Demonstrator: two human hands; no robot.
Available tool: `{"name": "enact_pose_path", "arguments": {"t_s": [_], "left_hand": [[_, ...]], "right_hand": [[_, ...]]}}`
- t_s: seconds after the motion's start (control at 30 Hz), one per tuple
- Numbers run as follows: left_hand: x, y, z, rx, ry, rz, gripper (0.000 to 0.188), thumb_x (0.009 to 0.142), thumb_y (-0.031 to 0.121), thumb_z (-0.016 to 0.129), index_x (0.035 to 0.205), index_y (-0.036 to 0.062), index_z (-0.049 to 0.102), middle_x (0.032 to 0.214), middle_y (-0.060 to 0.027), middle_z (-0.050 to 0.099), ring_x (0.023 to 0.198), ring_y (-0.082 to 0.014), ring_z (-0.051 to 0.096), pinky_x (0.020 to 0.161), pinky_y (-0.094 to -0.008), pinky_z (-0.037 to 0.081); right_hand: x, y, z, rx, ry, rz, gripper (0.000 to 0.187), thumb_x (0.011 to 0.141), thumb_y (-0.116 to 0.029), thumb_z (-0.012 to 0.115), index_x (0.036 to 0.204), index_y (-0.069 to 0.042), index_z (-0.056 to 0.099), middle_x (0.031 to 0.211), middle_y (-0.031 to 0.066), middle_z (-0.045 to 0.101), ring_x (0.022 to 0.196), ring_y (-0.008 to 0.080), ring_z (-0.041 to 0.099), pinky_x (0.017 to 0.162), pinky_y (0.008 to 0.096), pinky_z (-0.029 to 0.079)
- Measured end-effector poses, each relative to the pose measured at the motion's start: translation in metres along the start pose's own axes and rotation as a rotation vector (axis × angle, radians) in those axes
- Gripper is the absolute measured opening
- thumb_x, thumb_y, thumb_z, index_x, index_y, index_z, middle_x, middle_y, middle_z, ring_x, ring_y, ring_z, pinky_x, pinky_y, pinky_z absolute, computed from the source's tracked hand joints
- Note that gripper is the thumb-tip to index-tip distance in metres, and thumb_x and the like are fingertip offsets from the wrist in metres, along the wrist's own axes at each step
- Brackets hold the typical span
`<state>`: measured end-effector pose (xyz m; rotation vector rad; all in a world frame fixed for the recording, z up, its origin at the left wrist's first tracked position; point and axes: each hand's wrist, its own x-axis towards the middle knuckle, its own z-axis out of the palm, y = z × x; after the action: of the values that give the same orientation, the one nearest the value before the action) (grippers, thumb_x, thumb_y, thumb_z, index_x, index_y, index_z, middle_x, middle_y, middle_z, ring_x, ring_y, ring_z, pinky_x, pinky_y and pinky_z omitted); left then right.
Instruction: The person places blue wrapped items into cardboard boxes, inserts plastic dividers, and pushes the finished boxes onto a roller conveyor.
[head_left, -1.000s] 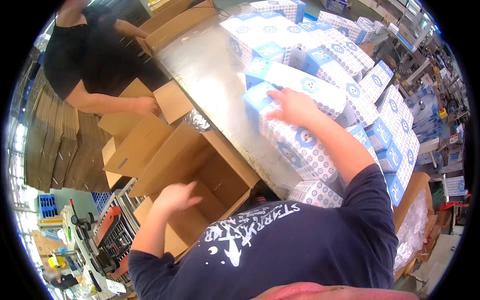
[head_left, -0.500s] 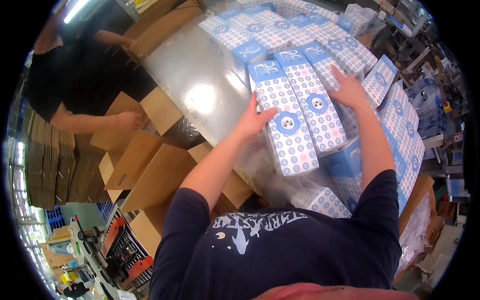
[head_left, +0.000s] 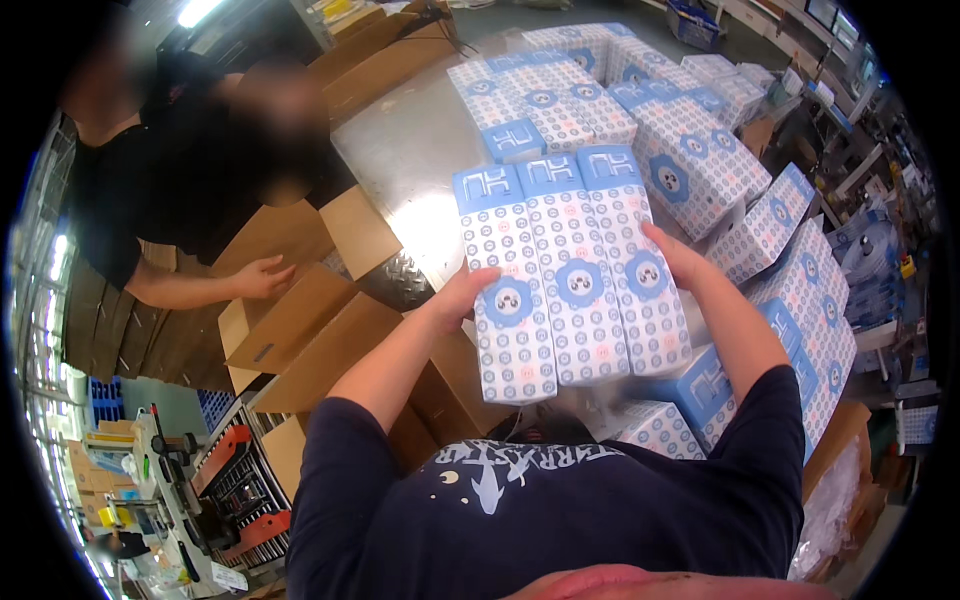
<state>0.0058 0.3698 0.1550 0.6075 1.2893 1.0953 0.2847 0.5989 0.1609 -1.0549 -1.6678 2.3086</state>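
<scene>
Three long white packs (head_left: 577,325) with blue ends and a blue round animal-face print stand side by side in a row between my hands. My left hand (head_left: 464,297) grips the row's left side, with the thumb over the front of the leftmost pack. On the opposite side, my right hand (head_left: 676,258) presses against the rightmost pack, its fingers partly hidden. More packs of the same print (head_left: 690,150) are stacked beyond and to the right. A blue-ended pack (head_left: 690,385) lies below my right forearm.
Open cardboard cartons (head_left: 330,345) stand to my left, beside the metal table (head_left: 375,120). Across from them, a co-worker's hand (head_left: 262,279) is over a carton. Flattened cartons (head_left: 130,320) are stacked at far left. A roller conveyor (head_left: 245,480) lies at lower left.
A third pack has joined the two between my hands, and the row has come together, nearer and further left. My right hand has moved from the farther pack to the row's right side.
</scene>
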Motion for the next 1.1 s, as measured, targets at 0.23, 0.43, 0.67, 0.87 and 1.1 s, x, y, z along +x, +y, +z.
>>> {"name": "enact_pose_path", "arguments": {"t_s": [0.23,0.43,0.67,0.87,1.1], "left_hand": [[-0.105,0.018,-0.010,0.260,-0.123,0.561,0.057,0.072,0.010,0.071,0.122,0.0001,0.046,0.115,-0.0102,0.057,0.105,-0.0214,0.056,0.089,-0.0357,0.046],[-0.168,-0.036,-0.023,0.573,-0.074,0.540,0.042,0.076,0.013,0.070,0.115,0.0045,0.056,0.113,-0.0085,0.059,0.101,-0.0202,0.056,0.087,-0.0338,0.046],[-0.364,0.072,-0.099,1.396,0.366,0.556,0.051,0.074,0.028,0.069,0.115,0.0037,0.053,0.114,-0.0139,0.056,0.102,-0.0252,0.055,0.090,-0.0395,0.045],[-0.401,0.063,-0.156,0.510,-0.150,-0.090,0.070,0.061,0.018,0.078,0.121,-0.0029,0.049,0.111,-0.0148,0.060,0.100,-0.0209,0.059,0.086,-0.0325,0.047],[-0.258,-0.196,-0.189,1.126,0.334,-0.199,0.071,0.081,0.043,0.061,0.134,0.0026,0.036,0.130,-0.0194,0.047,0.123,-0.0307,0.042,0.100,-0.0359,0.034]], "right_hand": [[-0.110,-0.017,0.065,-0.231,0.031,-0.286,0.057,0.067,-0.011,0.067,0.121,-0.001,0.050,0.117,0.0126,0.057,0.108,0.0249,0.054,0.091,0.0350,0.043],[-0.129,-0.011,0.140,-0.960,0.121,-0.427,0.052,0.062,-0.008,0.075,0.111,-0.003,0.058,0.108,0.0112,0.061,0.100,0.0243,0.057,0.084,0.0343,0.045],[-0.156,-0.011,0.276,-0.629,-0.106,-0.730,0.027,0.080,-0.017,0.067,0.102,-0.003,0.064,0.101,0.0106,0.064,0.091,0.0206,0.060,0.078,0.0316,0.048],[-0.199,0.037,0.360,-0.952,-0.982,-0.573,0.052,0.081,-0.017,0.065,0.129,-0.005,0.046,0.110,0.0111,0.061,0.097,0.0188,0.059,0.081,0.0294,0.047],[-0.272,0.043,0.300,-0.639,0.070,-0.255,0.051,0.080,-0.004,0.058,0.130,-0.003,0.045,0.116,0.0090,0.057,0.102,0.0169,0.055,0.087,0.0293,0.044]]}}
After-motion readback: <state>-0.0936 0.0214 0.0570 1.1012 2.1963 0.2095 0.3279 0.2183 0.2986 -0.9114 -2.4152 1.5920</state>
